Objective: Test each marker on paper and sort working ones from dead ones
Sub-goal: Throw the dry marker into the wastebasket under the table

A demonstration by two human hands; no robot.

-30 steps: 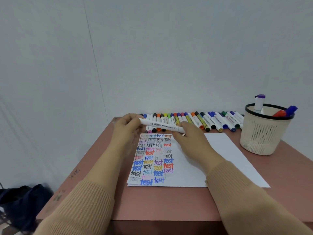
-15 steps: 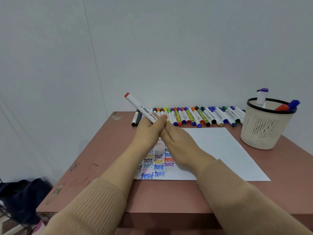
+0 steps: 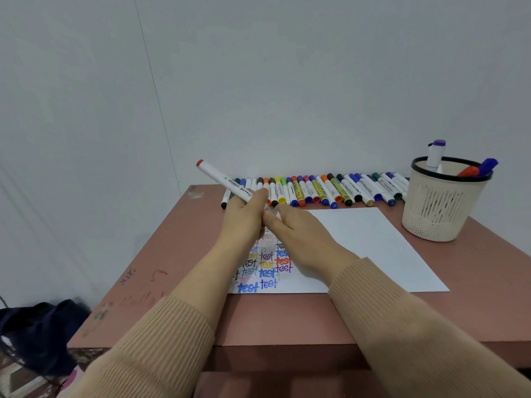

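Change since a second ago: white marker [image 3: 224,182] with the red end was flat between both hands, just above the marker row [image 3: 316,192]; now it's lifted clear and tilted, red end up and to the left, near end down between the hands. Reads as pickup done, uncapping in progress, so test stroke not yet made. Left hand [image 3: 244,222] grips the barrel around its lower half, knuckles toward the camera. Right hand [image 3: 298,234] has come in tight against it, fingertips pinching the marker's near end. Cap itself is hidden behind the fingers, so can't tell if it's off. Both hands hover over the paper [image 3: 359,239], above the left block of coloured "test" words [image 3: 267,265]; right half of the sheet is blank, room for the next mark. Forearms converge from the near bench [image 3: 186,254] edge, tan sleeves at the wrists. Basket [image 3: 442,214] at the far right holds a purple, an orange and a blue marker, well apart from the hands.
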